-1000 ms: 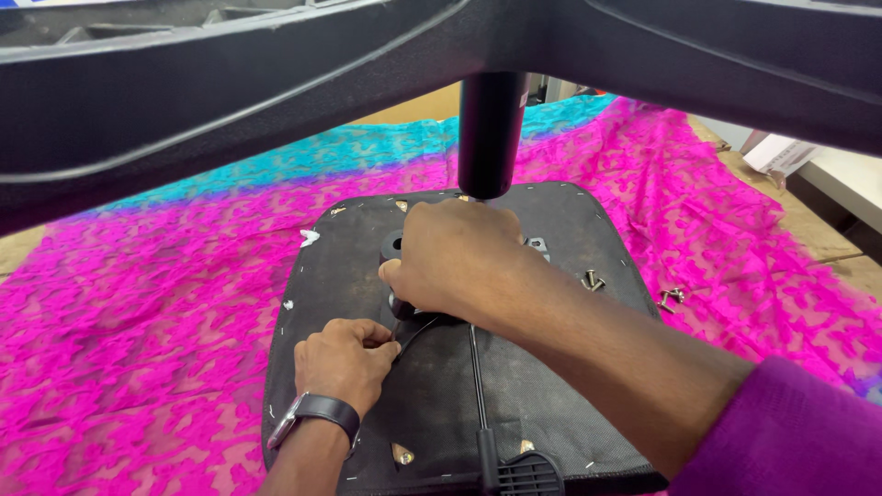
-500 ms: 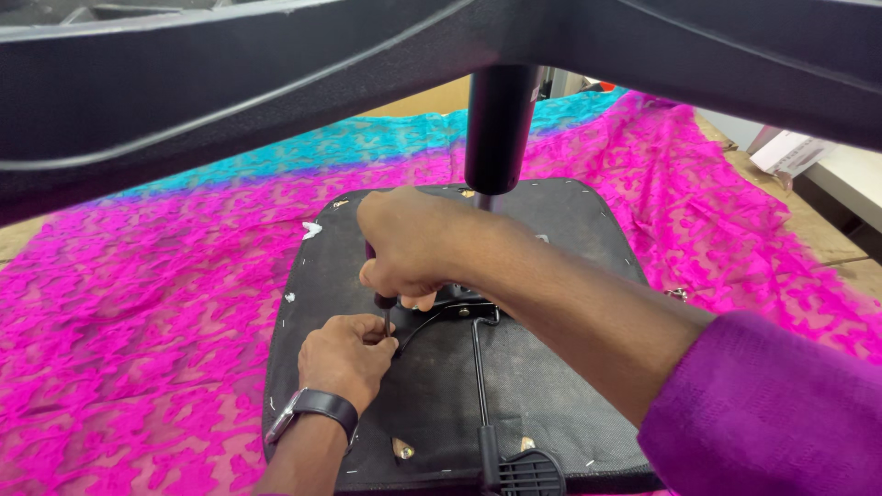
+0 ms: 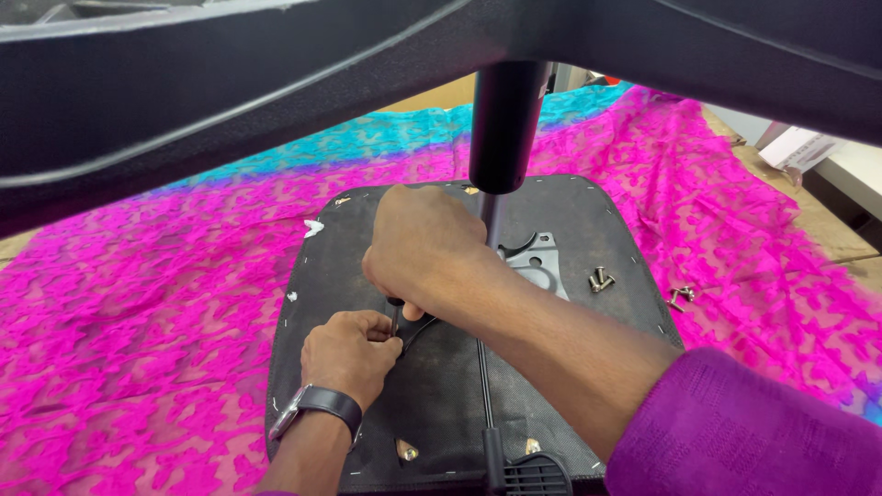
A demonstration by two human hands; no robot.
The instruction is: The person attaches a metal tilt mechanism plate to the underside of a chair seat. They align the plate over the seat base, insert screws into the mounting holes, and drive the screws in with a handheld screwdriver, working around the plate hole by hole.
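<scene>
An upturned black chair seat lies on a pink and teal cloth. A grey metal mounting plate is on its underside, with a black gas column rising from it. My right hand is closed around the handle of a screwdriver, held upright over the plate's left edge. My left hand pinches the screwdriver's thin shaft low down, near the seat. A dark watch is on my left wrist.
Loose screws lie on the seat right of the plate, more screws on the pink cloth. A black chair part fills the top of the view. A black lever sits at the seat's near edge. Wooden tabletop shows at right.
My right hand has shifted slightly left along the seat and turned on the screwdriver handle. My left hand has stayed low at the shaft.
</scene>
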